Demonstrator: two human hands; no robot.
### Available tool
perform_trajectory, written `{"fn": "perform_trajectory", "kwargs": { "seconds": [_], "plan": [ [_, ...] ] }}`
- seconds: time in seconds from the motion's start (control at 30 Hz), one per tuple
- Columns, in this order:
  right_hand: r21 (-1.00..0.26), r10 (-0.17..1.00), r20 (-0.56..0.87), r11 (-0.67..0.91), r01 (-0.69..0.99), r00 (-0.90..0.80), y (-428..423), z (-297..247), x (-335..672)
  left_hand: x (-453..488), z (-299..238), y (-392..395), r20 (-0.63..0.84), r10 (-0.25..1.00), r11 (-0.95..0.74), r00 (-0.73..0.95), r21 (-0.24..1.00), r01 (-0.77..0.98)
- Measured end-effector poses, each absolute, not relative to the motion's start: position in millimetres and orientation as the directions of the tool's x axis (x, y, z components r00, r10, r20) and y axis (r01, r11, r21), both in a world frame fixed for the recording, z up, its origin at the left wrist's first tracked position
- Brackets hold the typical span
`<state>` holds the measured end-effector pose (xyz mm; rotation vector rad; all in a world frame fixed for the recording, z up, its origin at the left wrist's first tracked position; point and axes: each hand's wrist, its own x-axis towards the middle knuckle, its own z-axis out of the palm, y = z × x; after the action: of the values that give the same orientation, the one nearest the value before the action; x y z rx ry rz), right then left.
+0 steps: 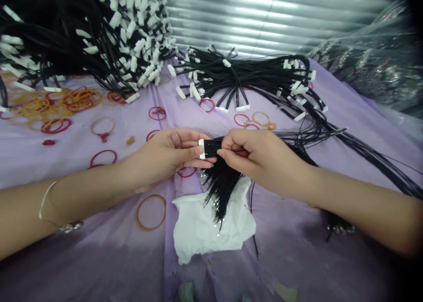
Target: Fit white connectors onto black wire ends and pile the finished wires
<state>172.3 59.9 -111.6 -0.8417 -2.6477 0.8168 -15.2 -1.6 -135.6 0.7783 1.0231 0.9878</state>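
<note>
My left hand pinches a small white connector at the end of a bunch of thin black wires. My right hand is closed on the same wires just right of the connector. The loose tinned wire ends hang down over a crumpled white paper. Both hands hover above a purple cloth.
Large heaps of black wire harnesses with white connectors lie at the back left, and a smaller bundle at the back centre. Red and orange rubber bands are scattered on the cloth. A clear plastic bag sits at the right.
</note>
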Motion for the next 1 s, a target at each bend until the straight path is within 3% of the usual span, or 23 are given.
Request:
{"fn": "perform_trajectory", "kwargs": {
  "seconds": [0.13,0.27,0.4,0.5,0.6,0.67,0.8,0.9,1.0],
  "plan": [
    [-0.501,0.585,0.070,0.721,0.479,-0.808,54,-118,167,-14,-137,-1,-0.332,0.928,0.367,0.168,0.890,-0.270],
    [-0.391,0.506,0.049,0.803,0.450,-0.861,47,-120,162,-13,-137,-2,-0.312,0.935,0.348,0.168,0.896,-0.275],
    [-0.351,0.450,0.147,0.856,0.378,-0.881,56,-101,171,-13,-133,-5,-0.251,0.959,0.281,0.135,0.911,-0.303],
    [-0.265,0.390,0.215,0.906,0.331,-0.895,76,-80,193,-13,-130,-10,-0.223,0.967,0.243,0.124,0.951,-0.189],
    [-0.198,0.332,0.128,0.932,0.304,-0.935,101,-76,219,-15,-127,-16,-0.180,0.972,0.182,0.148,0.983,0.000],
    [-0.229,0.296,0.057,0.933,0.276,-0.953,115,-84,233,-18,-123,-19,-0.071,0.984,0.034,0.163,0.975,0.222],
    [-0.279,0.321,0.082,0.916,0.288,-0.943,118,-104,249,-26,-110,-17,0.090,0.963,-0.228,0.253,0.775,0.589],
    [-0.343,0.371,0.159,0.890,0.301,-0.915,107,-101,254,-23,-91,-9,0.149,0.948,-0.288,0.280,0.776,0.561],
    [-0.432,0.418,0.132,0.841,0.327,-0.899,100,-87,257,-9,-67,4,0.179,0.947,-0.278,0.266,0.871,0.406]
  ]
}}
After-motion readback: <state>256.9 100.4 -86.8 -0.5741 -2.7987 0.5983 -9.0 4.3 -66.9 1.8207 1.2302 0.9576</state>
